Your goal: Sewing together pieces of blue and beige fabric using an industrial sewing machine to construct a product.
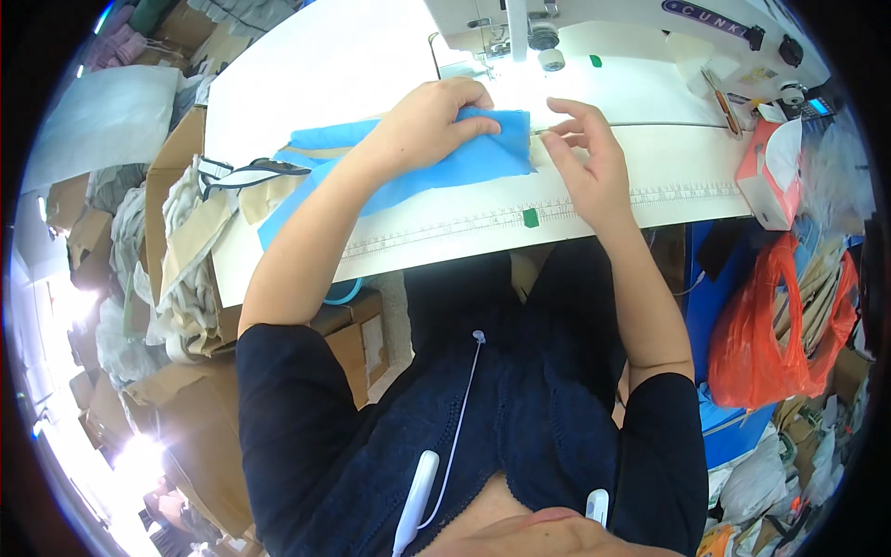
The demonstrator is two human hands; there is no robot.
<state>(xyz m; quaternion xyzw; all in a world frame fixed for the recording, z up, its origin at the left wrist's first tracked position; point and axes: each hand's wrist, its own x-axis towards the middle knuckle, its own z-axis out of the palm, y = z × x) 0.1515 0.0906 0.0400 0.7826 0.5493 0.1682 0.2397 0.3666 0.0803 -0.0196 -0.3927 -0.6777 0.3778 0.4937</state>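
A piece of blue fabric (pixel 418 186) lies across the front of the white sewing table, its right end slightly raised and folded. My left hand (pixel 432 125) grips it near that end, thumb on top and fingers curled along the far edge. Just beyond the fabric's right edge is my right hand (pixel 589 167). Its thumb and a finger meet in a pinch there, while the index finger stretches out above. Whatever lies between those fingertips is too small to make out. Behind my hands stands a white sewing machine (pixel 631 32), its needle area (pixel 520 56) beyond the fabric.
A printed ruler strip (pixel 445 223) runs along the table's front edge. Black-and-white straps (pixel 246 174) lie at the left, beside cardboard boxes (pixel 176 153) of cloth. A pink box (pixel 770 172) and a screwdriver (pixel 724 102) sit right. Below hangs a red plastic bag (pixel 770 325).
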